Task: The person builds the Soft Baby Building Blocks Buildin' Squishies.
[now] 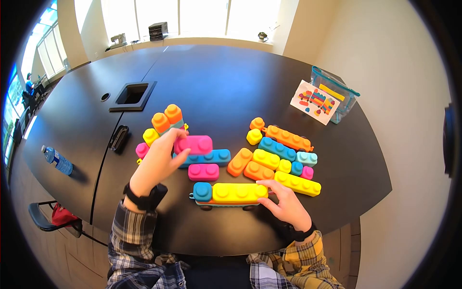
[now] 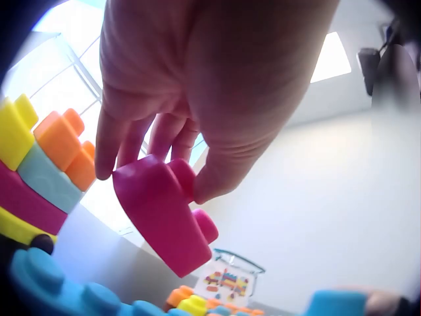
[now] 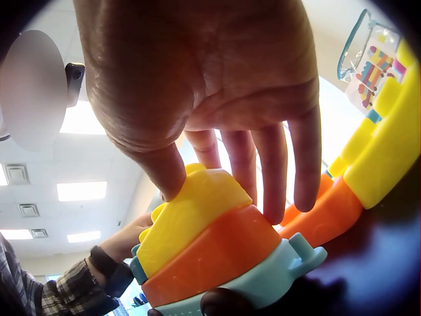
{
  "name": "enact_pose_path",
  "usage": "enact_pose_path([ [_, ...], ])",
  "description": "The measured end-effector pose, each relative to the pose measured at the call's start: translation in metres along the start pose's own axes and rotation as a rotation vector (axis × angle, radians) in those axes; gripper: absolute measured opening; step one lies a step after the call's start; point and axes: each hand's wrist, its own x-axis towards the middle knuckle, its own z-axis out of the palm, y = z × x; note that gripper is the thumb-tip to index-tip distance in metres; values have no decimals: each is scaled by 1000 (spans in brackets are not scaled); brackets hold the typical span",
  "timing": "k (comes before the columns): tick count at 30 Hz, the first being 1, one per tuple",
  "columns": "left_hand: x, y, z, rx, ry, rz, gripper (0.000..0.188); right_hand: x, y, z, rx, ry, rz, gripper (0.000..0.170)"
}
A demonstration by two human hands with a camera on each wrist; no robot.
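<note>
My left hand pinches a pink block between thumb and fingers, raised over the long blue block. The left wrist view shows that pink block tilted, with its studs toward the thumb. A wheeled car near the table's front edge carries a teal block and a long yellow block over an orange layer. My right hand grips the car's right end; in the right wrist view its thumb and fingers straddle the yellow block above a light blue base.
Another pink block lies behind the car. Loose orange, yellow and blue blocks, with an orange wheeled piece, spread to the right. A stacked build with orange blocks stands behind my left hand. Further out are a picture card, a clear bag and a bottle.
</note>
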Motion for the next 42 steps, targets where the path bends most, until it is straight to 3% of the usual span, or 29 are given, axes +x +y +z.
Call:
enact_pose_path([
  [1,-9,14,-4,-115,-67,-112,29,0,-1,0,-1,1,2,44],
  [5,-42,46,-5,-345,-99,-111,30,0,1,1,-38,14,-44,44],
  [9,-57,43,16,-519,-143,-127,30,1,0,3,-22,12,-42,44],
  [16,-63,39,26,-480,-140,-75,34,2,-2,3,-14,1,-17,44],
  [23,-62,35,31,-486,-92,-133,32,2,-3,3,-13,3,-31,44],
  [28,-63,36,26,-283,-151,-78,33,2,-3,3,-22,3,-33,43],
  [35,-68,30,34,-418,-79,-120,36,1,-2,2,-19,1,-25,43],
  [38,-61,18,19,-393,-182,-56,38,1,-3,1,-22,-2,-25,43],
  [40,-52,7,16,-386,-86,-193,34,2,-2,1,-18,0,-27,43],
  [42,-42,-8,21,-272,-40,-195,29,0,-2,1,-14,2,-27,43],
])
